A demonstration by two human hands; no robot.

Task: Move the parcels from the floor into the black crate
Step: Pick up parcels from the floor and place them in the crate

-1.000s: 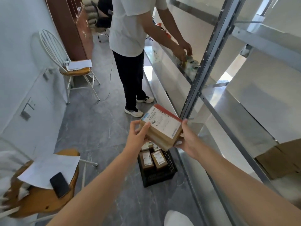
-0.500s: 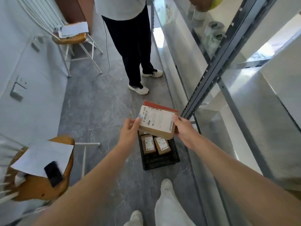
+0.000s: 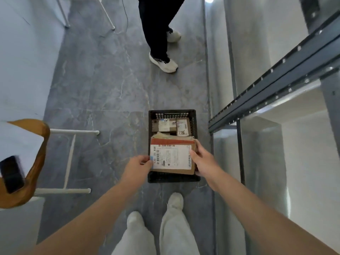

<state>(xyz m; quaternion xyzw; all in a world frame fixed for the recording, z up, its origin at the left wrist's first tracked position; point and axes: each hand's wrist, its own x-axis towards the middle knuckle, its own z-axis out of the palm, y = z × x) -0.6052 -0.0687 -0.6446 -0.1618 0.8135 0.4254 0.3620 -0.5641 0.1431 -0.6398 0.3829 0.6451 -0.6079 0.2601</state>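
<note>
A brown parcel [image 3: 172, 157] with a big white label is held flat over the near half of the black crate [image 3: 173, 178]. The left hand [image 3: 138, 167] has its fingers [image 3: 147, 161] closed on the left edge. The right hand [image 3: 201, 162] has its fingers [image 3: 193, 155] closed on the right edge. One hand on each side keeps the parcel level, so it can go down flat and not tip.

The crate sits on the grey floor [image 3: 103, 92], just beside the metal shelf rack [image 3: 276, 80]. The far half of the crate holds smaller parcels [image 3: 171, 125] with labels, packed close together. Something flat and pale peeks out under the far edge of the big parcel (I cannot tell what it is). The near half looks like the open spot, and I think that is why the parcel is held there.

I cannot tell if the parcel already rests on something or hangs a bit above. My guess is that this is the putting-in step, and it is almost done. The parcel is nearly as wide as the crate, so the fingers could get pinched against the crate walls when letting go.

No other parcels show on the floor here.
</note>
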